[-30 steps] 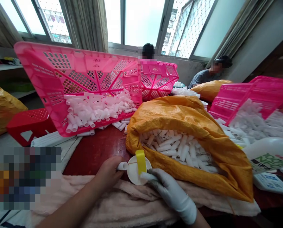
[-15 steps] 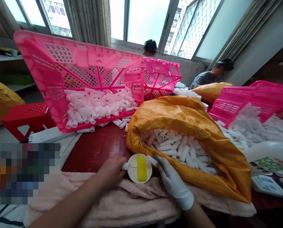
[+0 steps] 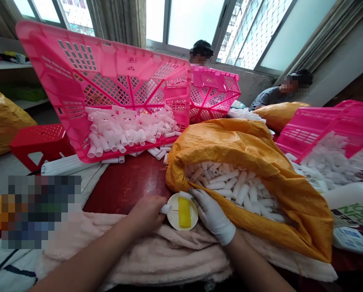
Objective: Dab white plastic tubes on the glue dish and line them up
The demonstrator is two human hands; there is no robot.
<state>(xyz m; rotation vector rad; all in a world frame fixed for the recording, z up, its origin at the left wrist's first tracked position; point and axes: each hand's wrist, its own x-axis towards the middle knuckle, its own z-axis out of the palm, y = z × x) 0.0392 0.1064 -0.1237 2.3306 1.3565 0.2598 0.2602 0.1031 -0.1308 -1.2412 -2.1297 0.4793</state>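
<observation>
My bare left hand [image 3: 149, 211] is closed around a short white plastic tube [image 3: 165, 209], whose end sticks out toward a round cream dish [image 3: 173, 221]. A yellow rectangular block [image 3: 184, 214] lies on the dish, and a thin reddish line shows beside it. My right hand [image 3: 210, 213], in a white glove, pinches another white tube [image 3: 185, 195] above the block's far end. Whether that tube touches the block I cannot tell. Behind the right hand an orange woven sack [image 3: 224, 142] lies open, full of loose white tubes [image 3: 242, 188].
A pink basket [image 3: 108, 52] lies tipped on the dark red table [image 3: 123, 182] with white tubes inside. Pinkish cloth [image 3: 157, 259] covers the near edge. Another pink basket [image 3: 309, 125] and a white bottle [image 3: 352, 202] are at right. Two people sit across.
My right hand has moved left, bringing its tube from the dish's right edge to above the yellow block. The left hand still holds its tube. The view has shifted slightly.
</observation>
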